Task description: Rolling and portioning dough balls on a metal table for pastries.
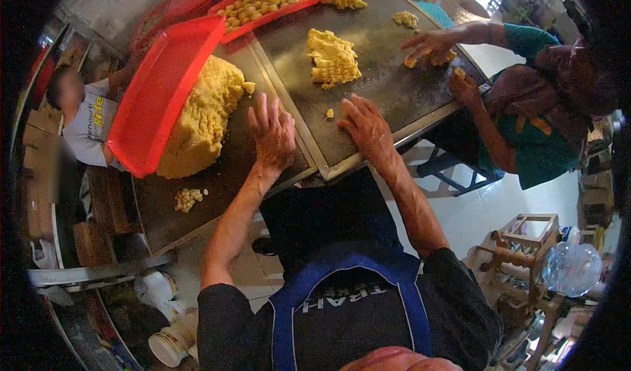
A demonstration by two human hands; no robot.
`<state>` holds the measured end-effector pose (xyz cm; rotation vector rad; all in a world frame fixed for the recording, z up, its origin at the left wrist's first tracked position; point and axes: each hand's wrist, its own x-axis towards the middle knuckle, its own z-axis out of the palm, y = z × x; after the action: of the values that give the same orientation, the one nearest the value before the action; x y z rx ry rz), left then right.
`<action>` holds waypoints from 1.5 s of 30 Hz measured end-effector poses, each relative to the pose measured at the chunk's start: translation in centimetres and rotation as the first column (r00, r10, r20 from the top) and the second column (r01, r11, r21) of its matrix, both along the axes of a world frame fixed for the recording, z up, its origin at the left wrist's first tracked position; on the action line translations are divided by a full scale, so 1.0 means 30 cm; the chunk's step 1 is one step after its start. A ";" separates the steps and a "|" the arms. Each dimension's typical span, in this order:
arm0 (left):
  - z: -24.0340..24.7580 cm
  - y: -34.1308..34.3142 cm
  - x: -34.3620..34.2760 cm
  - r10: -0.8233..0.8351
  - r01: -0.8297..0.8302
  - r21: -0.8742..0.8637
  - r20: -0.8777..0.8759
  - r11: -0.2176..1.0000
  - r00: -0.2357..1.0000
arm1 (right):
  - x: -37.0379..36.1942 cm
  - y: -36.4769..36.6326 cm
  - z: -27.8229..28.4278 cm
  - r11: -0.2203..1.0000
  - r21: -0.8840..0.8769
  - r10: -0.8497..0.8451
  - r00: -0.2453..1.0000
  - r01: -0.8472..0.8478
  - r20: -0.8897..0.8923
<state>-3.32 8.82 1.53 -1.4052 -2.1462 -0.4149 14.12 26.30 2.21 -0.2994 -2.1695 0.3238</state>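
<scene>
My left hand (271, 133) is over the near table edge with its fingers stretched out, holding nothing. Just beyond it lies a large mound of yellow dough (204, 124), and a few bits have come off its right side. My right hand (368, 131) reaches over the metal tabletop, fingers apart and empty. A small crumb of dough (330, 114) sits left of its fingertips. Farther in is a rough, ridged slab of dough (333, 58). A red plastic tray (167, 95) is tilted across the mound's left side, with a person at the left behind it.
Another red tray (227, 16), full of round dough balls (266, 4), is at the far end. A co-worker's hand (430, 42) on the right handles dough pieces. Small pale lumps (189, 200) lie at the near left. A metal seam (282, 95) divides the tables (388, 95).
</scene>
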 end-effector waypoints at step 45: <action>0.097 -0.148 0.029 0.130 -0.250 0.321 0.353 0.913 0.927 | 0.181 0.108 -0.026 0.738 -0.673 -0.129 0.988 0.042 -0.080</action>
<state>-2.45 4.38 4.44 -0.9575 -2.2848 -0.9677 19.55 29.53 1.43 -0.7620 -1.8338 1.0544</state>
